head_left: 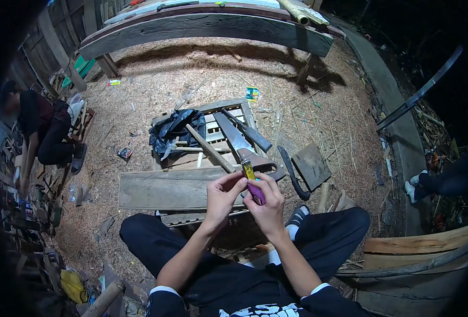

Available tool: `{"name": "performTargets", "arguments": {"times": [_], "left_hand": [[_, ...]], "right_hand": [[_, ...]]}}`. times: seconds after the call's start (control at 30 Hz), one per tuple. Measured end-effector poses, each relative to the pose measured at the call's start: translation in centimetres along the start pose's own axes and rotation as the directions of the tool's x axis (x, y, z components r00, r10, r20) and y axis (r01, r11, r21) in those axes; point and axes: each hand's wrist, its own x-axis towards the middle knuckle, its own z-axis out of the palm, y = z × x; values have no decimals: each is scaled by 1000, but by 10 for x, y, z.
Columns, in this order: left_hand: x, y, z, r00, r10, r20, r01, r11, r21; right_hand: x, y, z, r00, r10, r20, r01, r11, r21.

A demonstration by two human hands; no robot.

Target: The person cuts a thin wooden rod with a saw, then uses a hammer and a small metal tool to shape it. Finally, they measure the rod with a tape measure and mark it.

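Both hands meet in front of my lap around a small purple and yellow tool (pixel 249 170) with a silvery metal tip; its exact kind I cannot make out. My right hand (pixel 268 206) is closed around its purple part. My left hand (pixel 224 201) pinches with thumb and fingertips at its side, near the yellow part. Just beyond my hands lies a handsaw (pixel 234 134), its brown handle (pixel 270 165) partly behind the tool. A wooden-handled tool (pixel 207 145) lies left of the saw, its near end hidden by my hands. A broad wooden board (pixel 165 189) is left of my hands.
A slatted wooden frame (pixel 250 113) holds a black plastic bag (pixel 176 127). Right of it lie a dark curved tool (pixel 292 171) and a square board (pixel 312 166). A heavy beam bench (pixel 207 33) stands ahead. A person (pixel 46 124) crouches left; another person's leg (pixel 445 179) is right.
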Motion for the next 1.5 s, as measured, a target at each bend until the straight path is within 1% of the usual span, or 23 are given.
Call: {"name": "performTargets", "arguments": {"times": [0.07, 0.13, 0.17, 0.23, 0.27, 0.33, 0.47, 0.53, 0.67, 0.77, 0.83, 0.93, 1.03, 1.5], "left_hand": [[-1, 0, 0, 1000, -17, -21, 17, 1000, 6], [-2, -1, 0, 998, -37, -43, 34, 998, -58], [-3, -2, 0, 998, -38, -44, 36, 998, -59], [-3, -3, 0, 997, -53, -48, 47, 991, -128], [-4, -3, 1, 997, -53, -50, 47, 991, -127], [-4, -4, 1, 994, -75, -79, 61, 984, -168], [-6, -5, 4, 991, -78, -111, 58, 982, -178], [-8, -2, 6, 982, -124, -143, 90, 970, -225], [-9, -3, 8, 973, -151, -173, 101, 958, -268], [-9, -6, 7, 970, -166, -178, 102, 942, -320], [-9, -5, 7, 969, -174, -176, 102, 929, -357], [-9, -4, 4, 964, -205, -167, 136, 927, -349], [-7, -8, 2, 965, -201, -166, 130, 923, -363], [-9, -5, 7, 955, -234, -184, 144, 903, -405]], "right_hand": [[0, -1, 0, 1000, -8, 0, 8, 1000, -7], [-1, -3, 0, 1000, -13, 22, 13, 1000, -2], [-2, -3, 1, 1000, -12, 23, 12, 1000, -3], [-3, -2, 3, 1000, -24, 11, 24, 1000, -2], [-3, -2, 4, 1000, -24, 12, 24, 1000, -1], [-4, -5, 4, 1000, 3, 22, -3, 1000, 6], [-4, -5, 6, 999, 18, 33, -19, 1000, 13], [-5, -7, 6, 1000, 16, 26, -16, 1000, 1], [-6, -5, 10, 1000, -6, 16, 6, 1000, -18], [-6, -6, 12, 1000, 12, 21, -12, 1000, -20], [-6, -8, 14, 996, 80, 26, -81, 996, 24], [-6, -9, 14, 996, 84, 30, -84, 996, 17], [-6, -8, 16, 997, 69, 23, -69, 997, 17], [-9, -9, 18, 996, 89, 15, -89, 996, 30]]}}
